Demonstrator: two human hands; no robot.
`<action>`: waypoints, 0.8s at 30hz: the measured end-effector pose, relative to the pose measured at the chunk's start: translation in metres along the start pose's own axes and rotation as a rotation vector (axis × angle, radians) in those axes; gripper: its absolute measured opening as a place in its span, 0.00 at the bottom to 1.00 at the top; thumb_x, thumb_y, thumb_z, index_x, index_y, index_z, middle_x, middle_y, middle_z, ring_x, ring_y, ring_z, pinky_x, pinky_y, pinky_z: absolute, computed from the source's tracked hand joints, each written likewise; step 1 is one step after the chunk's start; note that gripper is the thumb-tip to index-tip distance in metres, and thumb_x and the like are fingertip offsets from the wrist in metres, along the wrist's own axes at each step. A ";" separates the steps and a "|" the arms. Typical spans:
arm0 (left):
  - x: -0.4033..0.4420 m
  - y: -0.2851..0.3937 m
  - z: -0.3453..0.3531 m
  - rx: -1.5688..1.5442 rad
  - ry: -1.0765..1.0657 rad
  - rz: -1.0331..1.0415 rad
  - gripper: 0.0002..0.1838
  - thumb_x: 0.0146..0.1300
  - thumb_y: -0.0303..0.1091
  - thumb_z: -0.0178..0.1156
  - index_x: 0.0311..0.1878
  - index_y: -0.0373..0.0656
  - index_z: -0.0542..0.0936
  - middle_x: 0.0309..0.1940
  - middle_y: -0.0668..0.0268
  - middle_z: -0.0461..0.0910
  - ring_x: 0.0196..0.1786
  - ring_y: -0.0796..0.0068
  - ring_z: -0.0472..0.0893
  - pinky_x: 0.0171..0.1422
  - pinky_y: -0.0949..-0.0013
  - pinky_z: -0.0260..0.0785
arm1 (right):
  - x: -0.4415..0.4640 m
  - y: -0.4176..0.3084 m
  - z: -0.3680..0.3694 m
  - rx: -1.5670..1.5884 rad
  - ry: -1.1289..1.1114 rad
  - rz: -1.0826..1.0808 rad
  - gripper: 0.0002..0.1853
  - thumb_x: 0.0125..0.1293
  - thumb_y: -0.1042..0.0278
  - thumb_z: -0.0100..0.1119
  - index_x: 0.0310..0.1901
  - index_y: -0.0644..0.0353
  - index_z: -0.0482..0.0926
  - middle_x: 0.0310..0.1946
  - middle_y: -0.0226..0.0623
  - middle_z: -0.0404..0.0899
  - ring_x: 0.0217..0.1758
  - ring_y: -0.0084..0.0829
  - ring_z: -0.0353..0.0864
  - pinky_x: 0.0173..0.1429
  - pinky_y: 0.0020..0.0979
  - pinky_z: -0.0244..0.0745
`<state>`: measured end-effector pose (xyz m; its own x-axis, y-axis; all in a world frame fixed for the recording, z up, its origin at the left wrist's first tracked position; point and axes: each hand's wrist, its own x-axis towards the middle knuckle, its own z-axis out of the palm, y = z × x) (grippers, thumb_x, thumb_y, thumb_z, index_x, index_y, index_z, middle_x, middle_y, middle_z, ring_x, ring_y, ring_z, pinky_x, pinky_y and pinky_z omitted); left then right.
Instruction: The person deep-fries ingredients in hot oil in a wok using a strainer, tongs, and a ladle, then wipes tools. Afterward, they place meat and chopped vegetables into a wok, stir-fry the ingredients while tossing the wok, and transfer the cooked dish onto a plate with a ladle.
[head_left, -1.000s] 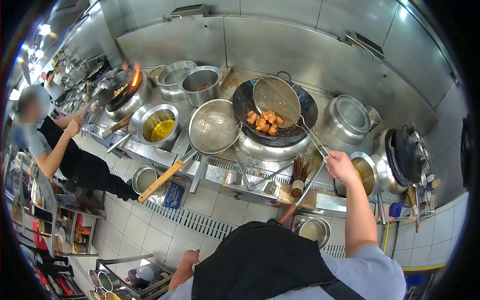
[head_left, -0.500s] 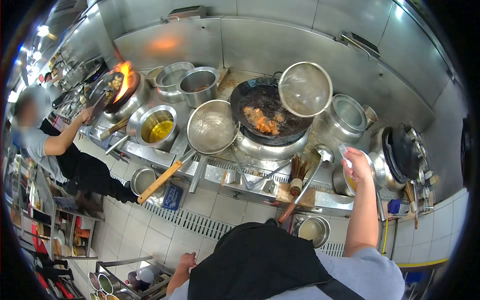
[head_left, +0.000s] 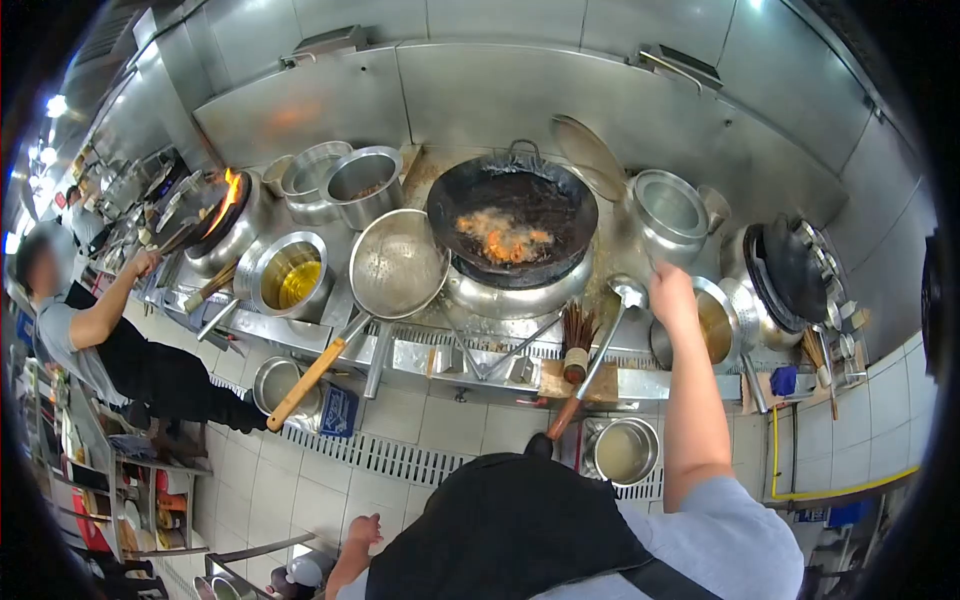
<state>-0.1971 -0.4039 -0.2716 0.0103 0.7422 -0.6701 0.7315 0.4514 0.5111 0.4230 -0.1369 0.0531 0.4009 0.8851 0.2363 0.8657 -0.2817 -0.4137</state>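
My right hand (head_left: 676, 296) is closed in a fist above the front of the stove, beside a pot (head_left: 712, 318) of yellowish liquid. It appears to grip a round mesh strainer (head_left: 590, 158), seen nearly edge-on above the wok's right rim; the handle between them does not show. In the black wok (head_left: 480, 205), orange-brown fried pieces (head_left: 508, 240) lie in bubbling oil. Low by my side, my left hand (head_left: 364, 531) has its fingers curled, with nothing visible in it. A large wood-handled strainer (head_left: 400, 265) rests over the counter left of the wok.
A ladle (head_left: 625, 292) and a bamboo brush (head_left: 577, 345) lie on the front ledge. Pots (head_left: 365, 185) and an oil pot (head_left: 292, 275) stand to the left. Farther left, a co-worker (head_left: 110, 330) handles a flaming wok (head_left: 215, 215). A pot (head_left: 622, 450) is low near my feet.
My right hand has moved up and left and turned. The round strainer has swung from facing me to nearly edge-on. The flame at the left wok is smaller. The view has shifted slightly.
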 end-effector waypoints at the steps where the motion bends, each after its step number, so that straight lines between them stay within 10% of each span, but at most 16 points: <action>1: 0.002 -0.002 0.001 0.008 -0.006 -0.003 0.21 0.65 0.46 0.49 0.31 0.35 0.78 0.18 0.58 0.77 0.17 0.69 0.79 0.22 0.67 0.73 | -0.002 -0.015 -0.002 0.005 -0.006 -0.039 0.18 0.59 0.67 0.48 0.50 0.61 0.78 0.42 0.60 0.78 0.49 0.54 0.77 0.55 0.46 0.71; 10: 0.019 0.028 0.000 -0.078 -0.008 -0.018 0.19 0.64 0.45 0.53 0.31 0.35 0.75 0.18 0.60 0.74 0.16 0.69 0.76 0.20 0.68 0.71 | -0.022 -0.059 0.113 -0.002 -0.125 -0.091 0.18 0.64 0.67 0.47 0.53 0.64 0.73 0.41 0.56 0.79 0.44 0.55 0.79 0.50 0.48 0.75; 17: 0.033 0.066 0.019 -0.856 0.023 -0.199 0.15 0.65 0.42 0.54 0.39 0.37 0.74 0.22 0.65 0.72 0.24 0.73 0.76 0.31 0.67 0.76 | -0.123 -0.049 0.055 0.254 0.130 -0.351 0.30 0.62 0.62 0.59 0.63 0.65 0.64 0.61 0.55 0.64 0.62 0.53 0.66 0.65 0.41 0.64; 24: 0.006 0.334 0.023 -1.202 -0.825 0.231 0.31 0.70 0.55 0.44 0.61 0.36 0.67 0.52 0.48 0.75 0.55 0.55 0.77 0.62 0.56 0.67 | -0.233 -0.097 0.072 0.389 -0.223 -0.645 0.36 0.58 0.61 0.61 0.67 0.61 0.61 0.67 0.51 0.59 0.71 0.48 0.58 0.72 0.44 0.53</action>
<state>0.0630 -0.2601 -0.1174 0.7229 0.5538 -0.4133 -0.3282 0.8015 0.4999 0.2239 -0.2892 -0.0252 -0.2509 0.8948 0.3694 0.7236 0.4268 -0.5424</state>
